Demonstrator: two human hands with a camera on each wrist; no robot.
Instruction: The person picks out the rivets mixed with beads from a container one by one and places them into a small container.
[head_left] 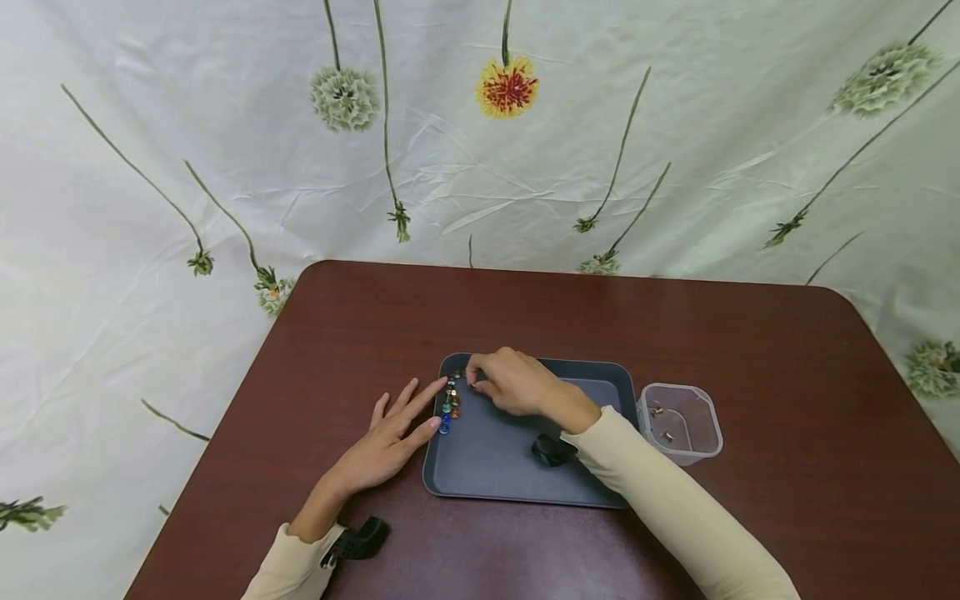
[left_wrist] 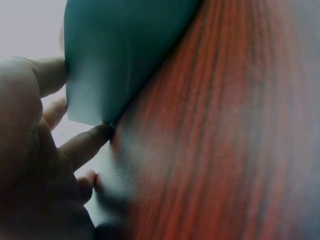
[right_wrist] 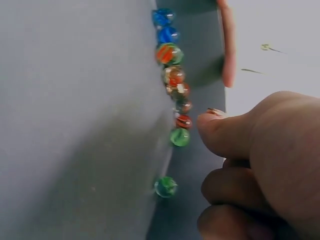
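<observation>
Glass marbles (right_wrist: 168, 35) in blue, green and orange line up along the left side of a dark grey tray (head_left: 525, 483). A lone green marble (right_wrist: 166, 186) sits apart from the row in the right wrist view. Over the tray's far left part, my right hand (head_left: 517, 383) has its fingers curled. Its thumb and fingertip pinch a small shiny brownish thing (right_wrist: 215, 112), mostly hidden. My left hand (head_left: 382, 446) spreads its fingers against the tray's left edge, fingertips touching the rim near the marbles. The tray wall (left_wrist: 115, 55) fills the upper left wrist view.
A clear plastic container (head_left: 682, 425) stands against the tray's right side, with a few small gold-coloured pieces (head_left: 669, 437) inside. Tray and container rest on a reddish-brown wooden table (head_left: 810, 417). Behind it hangs a white flower-patterned cloth (head_left: 465, 167).
</observation>
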